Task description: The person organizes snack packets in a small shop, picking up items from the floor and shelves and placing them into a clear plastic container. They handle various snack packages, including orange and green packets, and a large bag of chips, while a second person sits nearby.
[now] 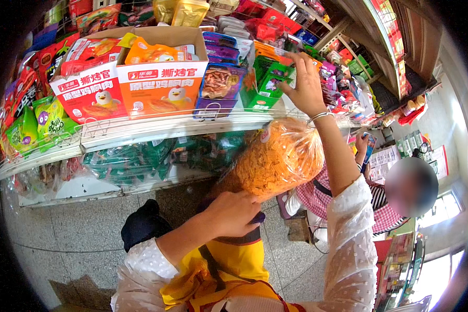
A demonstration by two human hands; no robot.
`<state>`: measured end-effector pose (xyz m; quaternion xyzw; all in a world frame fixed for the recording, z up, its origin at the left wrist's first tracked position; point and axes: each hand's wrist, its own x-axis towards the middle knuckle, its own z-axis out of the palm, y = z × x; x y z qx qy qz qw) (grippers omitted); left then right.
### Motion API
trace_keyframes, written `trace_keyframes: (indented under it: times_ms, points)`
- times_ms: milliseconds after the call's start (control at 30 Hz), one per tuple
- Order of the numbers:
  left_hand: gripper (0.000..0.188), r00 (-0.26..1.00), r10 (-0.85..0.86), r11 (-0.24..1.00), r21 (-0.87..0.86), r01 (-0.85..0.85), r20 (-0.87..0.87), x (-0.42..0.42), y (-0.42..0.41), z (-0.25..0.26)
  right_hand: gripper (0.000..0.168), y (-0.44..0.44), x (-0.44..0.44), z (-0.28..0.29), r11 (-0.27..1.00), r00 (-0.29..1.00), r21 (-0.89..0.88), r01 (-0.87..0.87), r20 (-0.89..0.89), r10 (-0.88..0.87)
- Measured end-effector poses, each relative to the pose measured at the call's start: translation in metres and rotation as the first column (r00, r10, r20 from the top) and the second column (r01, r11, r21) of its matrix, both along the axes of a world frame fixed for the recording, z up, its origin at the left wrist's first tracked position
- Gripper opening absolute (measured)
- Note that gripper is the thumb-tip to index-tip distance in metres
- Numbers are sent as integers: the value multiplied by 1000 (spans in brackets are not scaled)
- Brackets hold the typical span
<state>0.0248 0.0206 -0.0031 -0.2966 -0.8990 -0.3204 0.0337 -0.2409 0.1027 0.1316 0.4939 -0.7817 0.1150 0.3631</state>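
My left hand (234, 214) is curled around a dark purple bar (259, 218), which shows at both sides of the fist. Just beyond its knuckles is a clear plastic bag of orange snack pieces (277, 160), its gathered end under my right wrist. My right hand (305, 84) reaches over the shelf front with thumb and fingers apart. It is at the right side of green snack boxes (267, 84); the fingertips overlap their edge, and whether they press on it is unclear. A bracelet circles the right wrist.
Orange-and-white display cartons (158, 91) and purple packs (220, 82) line the wire-fronted shelf (171, 123). Green packages (132, 160) in clear plastic lie on the lower shelf. Another person in a pink checked garment (316, 195) is at the right, holding a phone-like object (369, 144).
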Motion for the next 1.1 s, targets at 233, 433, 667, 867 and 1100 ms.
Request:
trace_keyframes:
  times_ms: [233, 433, 667, 867, 1100]
  points:
    - [32, 1000, 19, 1000, 7, -19, -7, 3, -3, 0, 33, 9, 9, -5, 955, 922, 269, -122, 386, 9]
    - [32, 1000, 2, 1000, -31, -2, 14, 2, -1, -1, 61, 7, -1, -28, 950, 988, 307, 66, 112, -105]
    - [33, 998, 1, 999, -53, 2, 57, 0, 0, 0, 78, -2, -26, 1, 891, 980, 439, 114, 100, -174]
    - [32, 999, 31, 999, -16, -31, 26, 7, -7, -4, 54, -22, -16, 18, 985, 993, -134, 105, -47, -112]
    - [32, 999, 34, 999, -28, -34, 26, 6, -9, -4, 11, -18, -6, 11, 996, 993, -40, -76, 92, 79]
